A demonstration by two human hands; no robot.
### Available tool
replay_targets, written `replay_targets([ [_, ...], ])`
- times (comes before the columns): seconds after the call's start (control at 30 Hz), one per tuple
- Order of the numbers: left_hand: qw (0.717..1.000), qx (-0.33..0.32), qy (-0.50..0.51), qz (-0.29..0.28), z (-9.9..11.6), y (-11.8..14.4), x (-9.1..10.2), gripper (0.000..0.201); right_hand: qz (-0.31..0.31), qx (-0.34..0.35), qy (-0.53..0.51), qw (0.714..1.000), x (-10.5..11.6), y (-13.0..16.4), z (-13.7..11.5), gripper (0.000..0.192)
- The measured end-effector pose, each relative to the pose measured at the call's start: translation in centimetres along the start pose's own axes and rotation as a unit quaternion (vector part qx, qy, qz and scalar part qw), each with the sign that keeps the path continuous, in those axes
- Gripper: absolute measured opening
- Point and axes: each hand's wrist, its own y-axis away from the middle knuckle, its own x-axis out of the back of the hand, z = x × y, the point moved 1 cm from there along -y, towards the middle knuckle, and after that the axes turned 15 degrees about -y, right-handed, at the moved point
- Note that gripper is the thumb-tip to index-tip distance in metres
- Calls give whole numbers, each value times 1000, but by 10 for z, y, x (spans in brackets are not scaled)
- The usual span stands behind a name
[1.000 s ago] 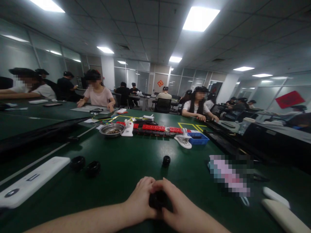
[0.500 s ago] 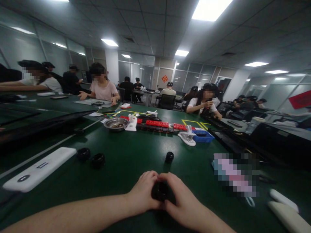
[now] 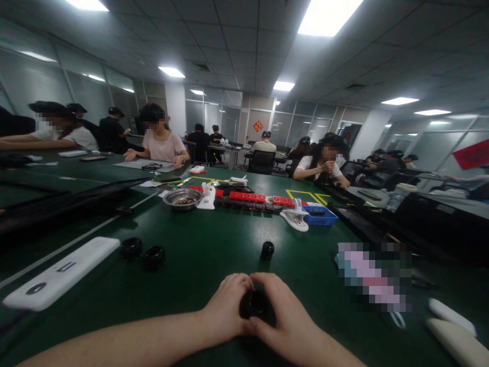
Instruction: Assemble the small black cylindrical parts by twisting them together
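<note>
Both hands meet low on the green table (image 3: 214, 244), clasped around one small black round part (image 3: 252, 304). My left hand (image 3: 227, 306) wraps it from the left and my right hand (image 3: 284, 318) from the right, fingertips touching over the top. Most of the part is hidden by the fingers. A similar black round part (image 3: 267, 250) stands alone just beyond my hands. Two black rings (image 3: 131, 247) (image 3: 154, 257) lie to the left.
A white flat device (image 3: 61, 272) lies at the left edge, white oblong objects (image 3: 451, 316) at the right. Farther off are a metal bowl (image 3: 182, 198), red strips (image 3: 248, 197), white clips (image 3: 295, 218) and a blue tray (image 3: 320, 215). Other people sit at the tables behind.
My hands stay clasped on the black part; the fingers shift slightly. The view wobbles a little, nothing else on the table has moved.
</note>
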Motion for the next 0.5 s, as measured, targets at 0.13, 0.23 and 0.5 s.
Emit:
replay_targets([
  [0.13,999,-32,2,-4,-4,-1,-2,60,23,-52,29,998,-1,-2,3,44],
  [0.23,999,-43,-15,-14,-5,-2,0,55,-8,-44,6,999,0,-3,4,45],
  [0.5,998,-40,-29,-29,-5,-4,-1,57,36,-56,56,996,1,-5,5,47],
])
